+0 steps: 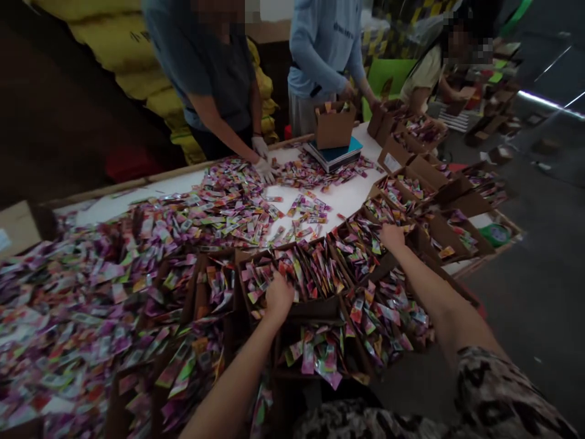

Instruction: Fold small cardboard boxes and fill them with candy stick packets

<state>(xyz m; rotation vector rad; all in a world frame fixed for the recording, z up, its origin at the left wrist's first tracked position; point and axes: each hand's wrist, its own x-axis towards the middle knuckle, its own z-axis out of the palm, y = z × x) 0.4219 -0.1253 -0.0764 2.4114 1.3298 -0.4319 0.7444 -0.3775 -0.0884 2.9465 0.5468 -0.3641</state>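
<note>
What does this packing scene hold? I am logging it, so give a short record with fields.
setting: white table strewn with small purple and pink foil sachets
left hand: in an open brown cardboard box of sachets
right hand: at another sachet-filled brown box
hand state: grip cannot be told
others: a white-gloved hand sorts sachets across the table
also: stacked books under a box

sachets [219,213]: glossy plastic film; boxes [292,274] beside sachets: matt brown cardboard; table [347,198] under sachets: smooth white; glove [264,167]: white cloth
</note>
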